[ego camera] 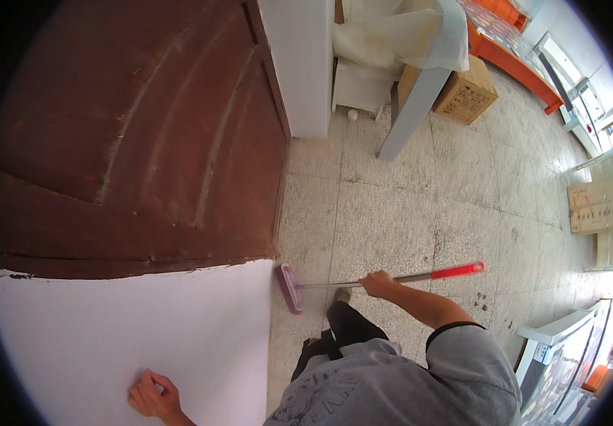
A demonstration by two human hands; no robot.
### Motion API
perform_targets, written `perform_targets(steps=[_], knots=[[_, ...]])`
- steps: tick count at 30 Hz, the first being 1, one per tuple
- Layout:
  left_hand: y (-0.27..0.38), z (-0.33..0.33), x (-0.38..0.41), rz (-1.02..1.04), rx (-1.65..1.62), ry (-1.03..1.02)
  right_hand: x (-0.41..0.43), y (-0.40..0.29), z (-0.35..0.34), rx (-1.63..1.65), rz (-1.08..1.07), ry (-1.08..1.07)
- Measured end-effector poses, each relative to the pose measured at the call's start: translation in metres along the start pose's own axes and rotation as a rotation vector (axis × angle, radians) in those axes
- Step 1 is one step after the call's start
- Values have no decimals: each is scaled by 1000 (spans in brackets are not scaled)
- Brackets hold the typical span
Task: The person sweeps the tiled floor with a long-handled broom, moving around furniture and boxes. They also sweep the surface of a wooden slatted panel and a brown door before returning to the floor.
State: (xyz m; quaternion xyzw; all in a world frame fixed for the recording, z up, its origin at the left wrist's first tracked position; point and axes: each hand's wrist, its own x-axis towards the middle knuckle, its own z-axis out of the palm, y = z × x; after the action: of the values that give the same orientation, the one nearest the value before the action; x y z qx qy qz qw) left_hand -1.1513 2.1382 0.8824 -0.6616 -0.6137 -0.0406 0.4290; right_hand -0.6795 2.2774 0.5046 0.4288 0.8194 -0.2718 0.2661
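Note:
My right hand (378,284) is closed around the metal handle (413,278) of a broom, partway along it. A red grip (455,270) with a hanging hole forms the handle's far end, to the right. The broom's purple head (289,288) is at floor level, beside the corner where the wall meets the brown door. To the lower left, my left hand (154,394) is in front of the white wall (205,330), fingers loosely bent and nothing seen in it. Whether it touches the wall cannot be told.
A worn brown door (168,149) stands at the left. Speckled floor tiles (381,213) carry dark stains. Beyond are a grey post (415,114), a cardboard box (466,90), plastic-draped furniture (386,42) and an orange bed frame (519,69). A white-framed piece (556,325) leans at the right.

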Motion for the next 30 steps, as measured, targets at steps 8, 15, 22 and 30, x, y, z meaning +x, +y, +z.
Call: perform_targets(steps=[8,15,22,30], knots=[[-6,0,-15,-21,-14,17,-73,-33,-14,81,22,-63],[-4,1,-4,4,-15,33,-6,-42,-20,-51,-89,16],[-3,-2,-5,20,-16,56,-27,-10,-9,87,142,20],[-3,-2,-9,18,6,56,-90,-28,-14,156,148,-65]])
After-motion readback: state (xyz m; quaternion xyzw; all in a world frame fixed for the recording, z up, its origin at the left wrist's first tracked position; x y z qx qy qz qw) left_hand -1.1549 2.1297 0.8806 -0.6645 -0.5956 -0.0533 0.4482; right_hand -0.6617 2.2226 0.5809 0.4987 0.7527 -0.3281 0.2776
